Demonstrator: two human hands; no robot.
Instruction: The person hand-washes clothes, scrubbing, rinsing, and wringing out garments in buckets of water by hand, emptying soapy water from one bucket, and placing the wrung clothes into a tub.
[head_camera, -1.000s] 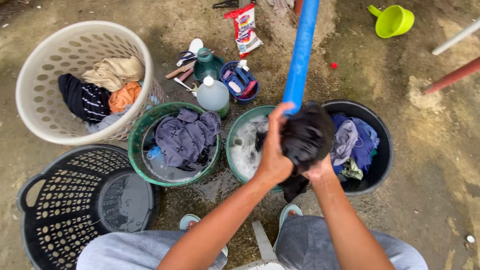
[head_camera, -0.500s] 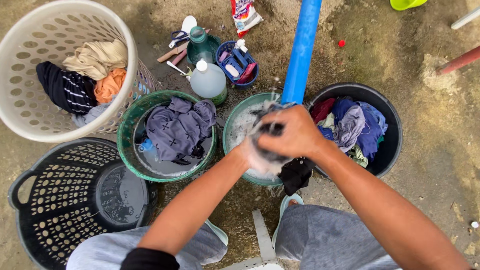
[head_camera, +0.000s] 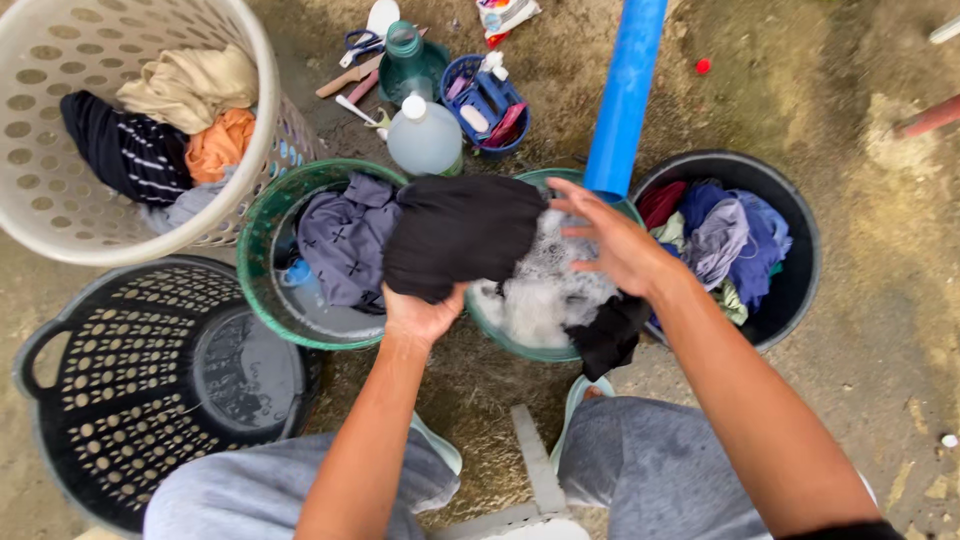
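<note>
Left hand (head_camera: 420, 312): grip clamped from below on a black garment (head_camera: 462, 232), fingers hidden in the fabric, bunching the cloth up over the gap between two basins. Right hand (head_camera: 612, 245): grip apart, fingers spread, palm laid against the wet, soapy end of the same garment; not closed round it. A dark tail of the cloth hangs below the right wrist, over the near rim of the green basin (head_camera: 520, 345) of suds.

Just left of the left grip: a second green basin (head_camera: 262, 290) with grey patterned clothing (head_camera: 345, 240) in water. Just right of the right grip: a black bucket (head_camera: 800, 290) full of mixed coloured clothes. Beyond the right fingers: an upright blue pipe (head_camera: 625, 95). Beyond the garment: a clear plastic jug (head_camera: 424, 138). Further left: white laundry basket (head_camera: 255, 130); black perforated basket (head_camera: 120, 370).
</note>
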